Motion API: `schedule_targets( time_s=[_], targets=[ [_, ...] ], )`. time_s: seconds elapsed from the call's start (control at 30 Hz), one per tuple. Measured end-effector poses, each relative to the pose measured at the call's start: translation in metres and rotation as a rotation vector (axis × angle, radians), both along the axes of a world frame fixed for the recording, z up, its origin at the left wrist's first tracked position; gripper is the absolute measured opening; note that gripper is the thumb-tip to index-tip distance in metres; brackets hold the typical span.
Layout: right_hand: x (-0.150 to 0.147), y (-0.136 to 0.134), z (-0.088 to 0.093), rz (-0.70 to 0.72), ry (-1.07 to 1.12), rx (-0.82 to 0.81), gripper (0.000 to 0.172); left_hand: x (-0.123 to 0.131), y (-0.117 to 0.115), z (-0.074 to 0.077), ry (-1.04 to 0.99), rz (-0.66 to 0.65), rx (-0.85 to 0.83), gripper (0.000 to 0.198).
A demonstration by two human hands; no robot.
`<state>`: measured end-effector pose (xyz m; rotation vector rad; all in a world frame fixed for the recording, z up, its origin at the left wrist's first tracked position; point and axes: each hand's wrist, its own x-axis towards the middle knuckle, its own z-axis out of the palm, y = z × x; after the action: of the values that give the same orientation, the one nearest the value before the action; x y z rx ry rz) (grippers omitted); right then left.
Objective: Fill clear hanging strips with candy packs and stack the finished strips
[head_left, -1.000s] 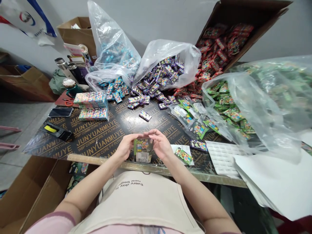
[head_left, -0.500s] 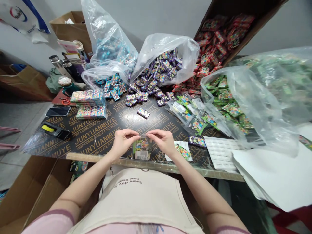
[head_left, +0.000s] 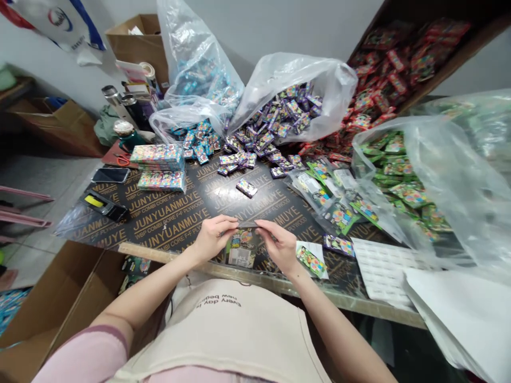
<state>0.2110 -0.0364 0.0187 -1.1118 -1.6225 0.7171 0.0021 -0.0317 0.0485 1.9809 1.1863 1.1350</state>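
A small clear pouch (head_left: 241, 251) with a printed card or packet inside hangs at the table's front edge. My left hand (head_left: 216, 237) pinches its top edge at the left corner. At the right corner, the fingertips of my right hand (head_left: 279, 247) are closed on the same edge. Beyond my hands lies a single small purple box (head_left: 246, 188). To the right of my right hand, a green packet (head_left: 310, 260) rests on white paper, with a purple packet (head_left: 338, 245) just behind it.
Behind are bags of blue packets (head_left: 202, 141), purple packets (head_left: 279, 119) and green packets (head_left: 415, 183), plus a box of red packets (head_left: 383, 80). Filled pouches (head_left: 339, 202) and a label sheet (head_left: 385, 268) lie right. Stacked boxes (head_left: 162, 181), a phone (head_left: 110, 175) and a tape dispenser (head_left: 104, 206) stand left.
The view has turned, so the scene sits further right in the picture. Both hands keep their pinch on the pouch, whose top edge now looks like a narrow dark strip between the fingertips.
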Motion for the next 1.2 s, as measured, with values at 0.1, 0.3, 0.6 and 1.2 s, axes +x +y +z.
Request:
schedule_targets(
  time_s=[0.1,0.3,0.6,1.2],
  targets=[
    [-0.019,0.022,0.008,0.072,0.031,-0.020,0.018,-0.010,0.009,0.000,-0.102,0.129,-0.082,0.008],
    [-0.086,0.123,0.007,0.224,-0.031,-0.085,0.041,-0.059,0.022,-0.037,-0.448,0.630,-0.234,0.021],
    [-0.192,0.308,-0.018,0.131,-0.897,0.046,0.088,-0.121,-0.015,-0.102,0.163,0.779,-0.208,0.028],
    [-0.222,0.385,-0.019,0.360,-1.305,-0.137,0.122,-0.121,-0.009,-0.109,0.172,0.702,-0.244,0.025]
  ],
)
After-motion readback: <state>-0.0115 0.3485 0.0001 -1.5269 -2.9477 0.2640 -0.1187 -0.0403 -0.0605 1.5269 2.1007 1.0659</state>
